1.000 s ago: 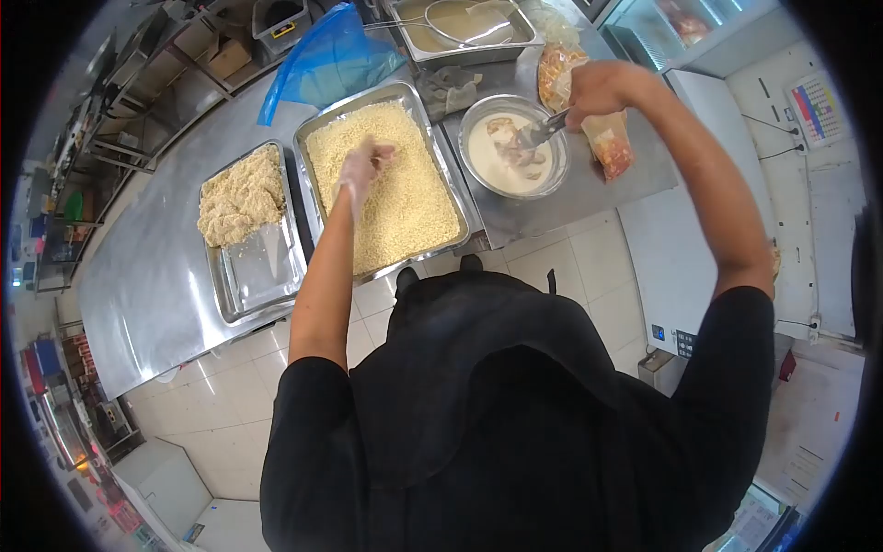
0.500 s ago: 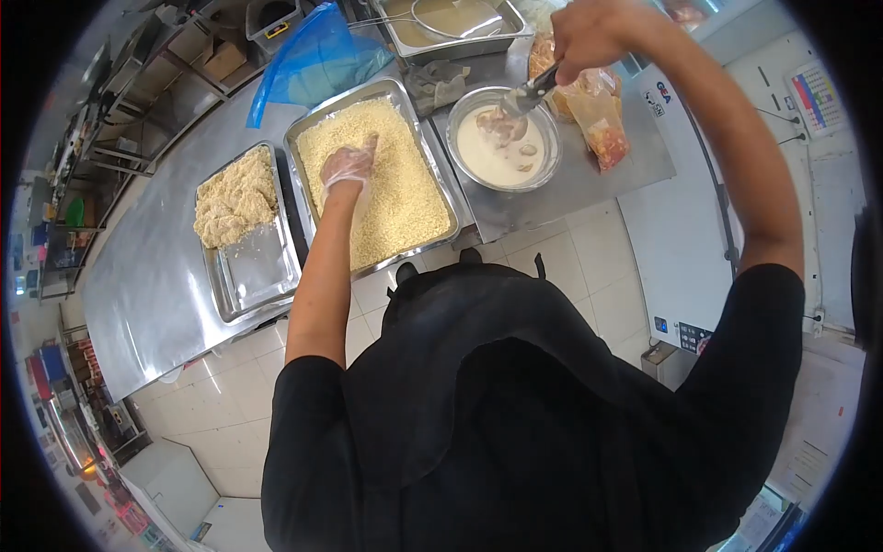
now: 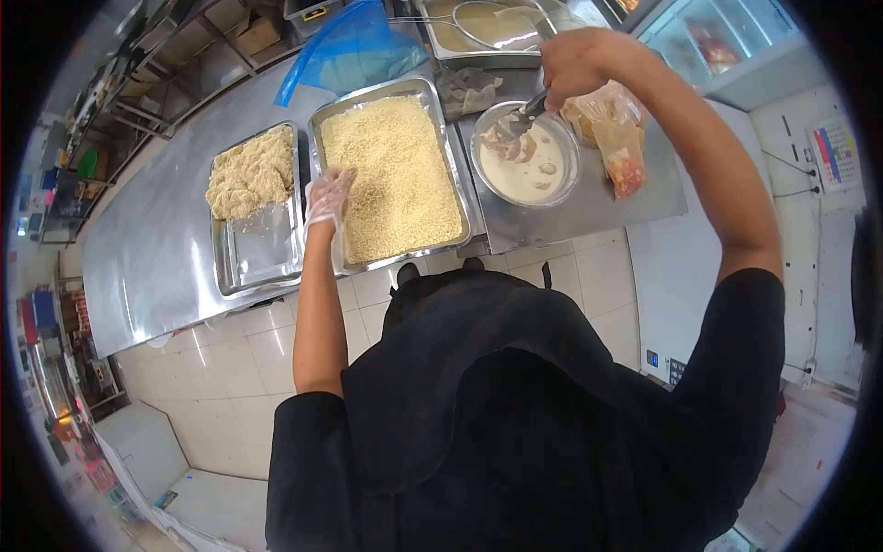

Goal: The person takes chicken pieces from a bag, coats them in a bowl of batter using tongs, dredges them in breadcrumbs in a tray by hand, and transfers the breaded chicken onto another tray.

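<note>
My left hand (image 3: 329, 195), in a clear plastic glove, hovers at the left rim of a metal tray (image 3: 464, 213) full of pale yellow breadcrumbs (image 3: 395, 175). Its fingers are loosely extended and I see nothing in them. The bare fingers of my right hand (image 3: 578, 66) are wrapped around the black handle of tongs (image 3: 532, 110). These tongs angle down into a bowl (image 3: 572, 179) of creamy white batter (image 3: 515, 179), where their tips meet a piece of raw meat (image 3: 511, 147). More pieces poke out of the batter.
Left of the crumbs, another metal tray (image 3: 253, 262) carries crumb-coated pieces (image 3: 250, 173). A blue plastic bag (image 3: 354, 51), a grey cloth (image 3: 466, 90) and a pan (image 3: 487, 57) with a wire strainer lie behind. Bagged raw meat (image 3: 621, 147) rests right of the bowl.
My left hand has drawn back from the middle of the breadcrumbs to the tray's left rim. My right hand and the tongs have dipped lower over the bowl. The view has shifted slightly.
</note>
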The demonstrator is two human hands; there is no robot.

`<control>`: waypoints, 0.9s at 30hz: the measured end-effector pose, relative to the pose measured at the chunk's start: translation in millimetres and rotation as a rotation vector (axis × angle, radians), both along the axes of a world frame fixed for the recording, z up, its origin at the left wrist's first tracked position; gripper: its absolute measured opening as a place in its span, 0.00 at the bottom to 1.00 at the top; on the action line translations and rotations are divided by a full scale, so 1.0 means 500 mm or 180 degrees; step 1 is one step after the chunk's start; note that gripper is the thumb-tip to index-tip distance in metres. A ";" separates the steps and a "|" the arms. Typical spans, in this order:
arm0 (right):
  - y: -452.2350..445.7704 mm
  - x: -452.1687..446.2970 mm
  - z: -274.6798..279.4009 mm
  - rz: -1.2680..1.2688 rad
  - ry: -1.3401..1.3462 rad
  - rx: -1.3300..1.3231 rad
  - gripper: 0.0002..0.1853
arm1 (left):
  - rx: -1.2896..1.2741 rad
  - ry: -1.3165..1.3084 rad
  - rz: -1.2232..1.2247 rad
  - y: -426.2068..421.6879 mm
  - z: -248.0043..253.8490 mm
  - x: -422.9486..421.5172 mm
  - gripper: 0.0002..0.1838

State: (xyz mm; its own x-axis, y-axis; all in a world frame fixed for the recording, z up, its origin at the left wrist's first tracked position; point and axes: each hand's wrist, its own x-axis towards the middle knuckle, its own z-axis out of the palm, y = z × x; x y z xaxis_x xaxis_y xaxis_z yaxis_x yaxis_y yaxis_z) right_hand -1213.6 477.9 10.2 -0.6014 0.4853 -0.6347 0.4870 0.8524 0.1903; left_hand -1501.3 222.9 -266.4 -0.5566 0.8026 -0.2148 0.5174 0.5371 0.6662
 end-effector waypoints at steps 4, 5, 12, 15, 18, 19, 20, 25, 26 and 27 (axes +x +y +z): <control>-0.108 -0.086 0.140 0.0528 0.0053 0.0184 0.21 | 0.0011 -0.0403 0.0453 -0.091 0.005 0.006 0.24; -0.122 -0.116 0.162 0.0560 0.0053 0.0187 0.21 | 0.0103 -0.0584 0.0521 -0.110 -0.001 0.005 0.22; -0.120 -0.246 -0.063 0.1522 0.0346 0.0324 0.19 | -0.0460 -0.0587 0.0501 -0.130 0.060 0.090 0.24; -0.097 -0.269 -0.217 0.1603 0.0570 0.0463 0.19 | -0.0888 -0.0593 0.0445 -0.140 0.039 0.098 0.33; -0.097 -0.213 -0.258 0.0653 0.1300 0.0423 0.16 | -0.1015 -0.0049 0.0193 -0.158 0.033 0.117 0.39; -0.120 -0.185 -0.254 0.0384 0.1416 0.0324 0.16 | -0.1027 -0.0060 0.0221 -0.156 0.040 0.122 0.39; -0.141 -0.164 -0.264 0.0143 0.1410 0.0170 0.17 | -0.1263 -0.0088 0.0196 -0.144 0.059 0.133 0.39; -0.204 -0.103 -0.423 -0.0557 0.1824 -0.0031 0.20 | -0.1243 0.0129 0.0050 -0.117 0.037 0.171 0.43; -0.214 -0.104 -0.408 -0.0804 0.1920 -0.0104 0.20 | -0.1189 0.0212 0.0054 -0.117 0.023 0.171 0.46; -0.218 -0.107 -0.400 -0.1050 0.2007 -0.0179 0.21 | -0.1193 0.0221 0.0056 -0.117 0.001 0.166 0.46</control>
